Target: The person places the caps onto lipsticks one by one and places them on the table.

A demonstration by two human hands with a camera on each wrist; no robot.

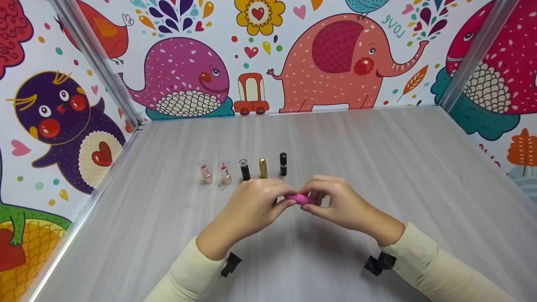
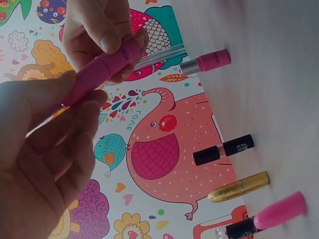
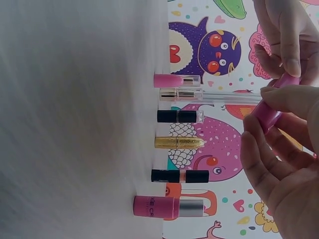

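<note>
In the head view both hands meet over the table, with a pink lipstick tube (image 1: 299, 199) level between them. My left hand (image 1: 256, 200) pinches its left end between thumb and fingers, while my right hand (image 1: 346, 205) grips the other end. The left wrist view shows a seam partway along the tube (image 2: 94, 72) and dark print near one end. A pink lipstick with a silver collar (image 3: 154, 206) stands on the table, hidden from the head view.
Beyond the hands stands a row of lipsticks: two with clear caps (image 1: 206, 175), a black one (image 1: 245, 171), a gold one (image 1: 263, 168) and another black one (image 1: 283, 164). A bright pink tapered piece (image 2: 281, 210) shows in the wrist views. Cartoon-printed walls (image 1: 260, 46) enclose the grey table (image 1: 168, 235).
</note>
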